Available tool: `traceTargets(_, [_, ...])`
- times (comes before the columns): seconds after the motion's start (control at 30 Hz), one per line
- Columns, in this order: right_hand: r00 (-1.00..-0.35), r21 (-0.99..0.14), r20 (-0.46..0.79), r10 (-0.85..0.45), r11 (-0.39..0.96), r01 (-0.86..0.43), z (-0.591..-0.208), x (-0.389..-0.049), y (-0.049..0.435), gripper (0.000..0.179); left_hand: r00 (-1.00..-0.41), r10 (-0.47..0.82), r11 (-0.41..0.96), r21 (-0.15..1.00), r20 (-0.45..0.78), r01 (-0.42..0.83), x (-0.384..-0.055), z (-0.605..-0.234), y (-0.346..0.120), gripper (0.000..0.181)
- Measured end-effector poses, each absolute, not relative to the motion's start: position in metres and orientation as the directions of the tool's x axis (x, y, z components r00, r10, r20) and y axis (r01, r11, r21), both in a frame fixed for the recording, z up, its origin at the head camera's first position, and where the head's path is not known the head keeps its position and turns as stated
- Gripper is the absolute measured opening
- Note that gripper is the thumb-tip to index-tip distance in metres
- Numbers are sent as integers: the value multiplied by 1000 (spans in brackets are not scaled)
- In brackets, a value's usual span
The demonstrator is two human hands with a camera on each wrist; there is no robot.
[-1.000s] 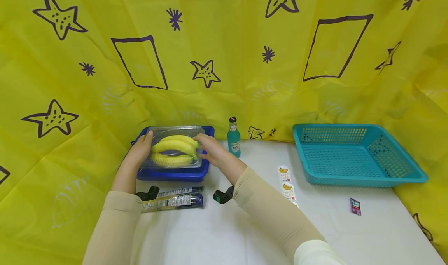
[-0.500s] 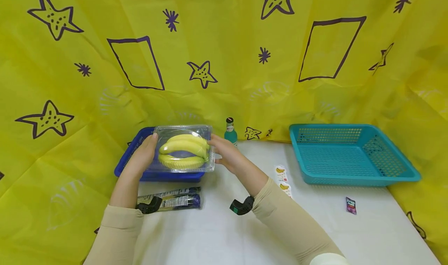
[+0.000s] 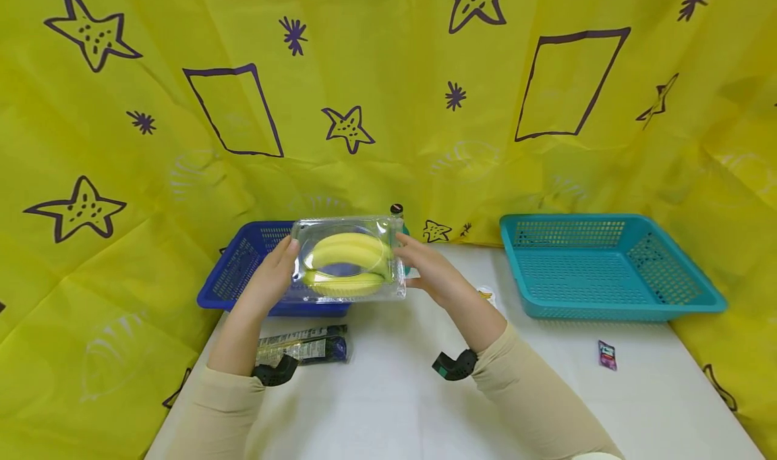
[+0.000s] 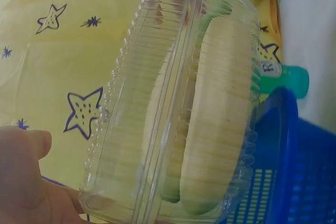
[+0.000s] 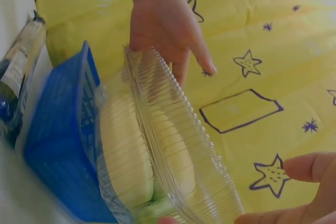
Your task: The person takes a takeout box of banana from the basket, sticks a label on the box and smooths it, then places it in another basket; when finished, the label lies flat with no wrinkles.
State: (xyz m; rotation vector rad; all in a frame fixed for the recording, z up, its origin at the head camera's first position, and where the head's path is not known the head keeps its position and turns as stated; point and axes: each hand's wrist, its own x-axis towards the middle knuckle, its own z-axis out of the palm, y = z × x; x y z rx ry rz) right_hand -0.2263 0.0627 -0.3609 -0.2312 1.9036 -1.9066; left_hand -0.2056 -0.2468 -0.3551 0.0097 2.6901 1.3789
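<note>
A clear plastic clamshell box [image 3: 346, 221] with several yellow bananas [image 3: 349, 249] inside is held up between my two hands. My left hand [image 3: 271, 276] grips its left end, and my right hand [image 3: 432, 268] grips the right end. Both wrist views show the lid shut over the bananas, with a ribbed edge [image 4: 113, 77] along the box. In the right wrist view, the left hand's fingers go behind the clear wall while its thumb stands apart from it. The box is in front of a blue basket [image 3: 239, 261], hiding part of it.
Behind the box, a teal bottle [image 3: 397, 209] is mostly hidden. A teal basket [image 3: 619, 313] stands at the right, with a small purple sachet [image 3: 607, 355] in front. A banana sticker [image 3: 487, 294] lies near the right forearm. Dark-ended packets [image 3: 309, 345] lie before the blue basket.
Both hands have carried the clamshell box of bananas to the right, off from over the blue basket's left part. More of the basket's inside shows, and the bottle is now mostly covered.
</note>
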Motion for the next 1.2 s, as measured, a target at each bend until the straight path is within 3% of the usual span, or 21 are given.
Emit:
traceTargets(0.5, [-918, -991, -129, -374, 80, 107, -380, -209, 128, 60, -980, 177, 512, 859, -93, 11, -199, -383, -200, 85])
traceTargets(0.97, [-930, -986, -147, -337, 121, 112, -403, -193, 174, 62, -982, 175, 544, 838, -69, 39, -194, -412, -153, 76])
traceTargets(1.2, [-932, -981, -177, -317, 135, 140, -418, -191, 187, 64, -984, 151, 490, 872, -92, -6, -190, -430, -132, 74])
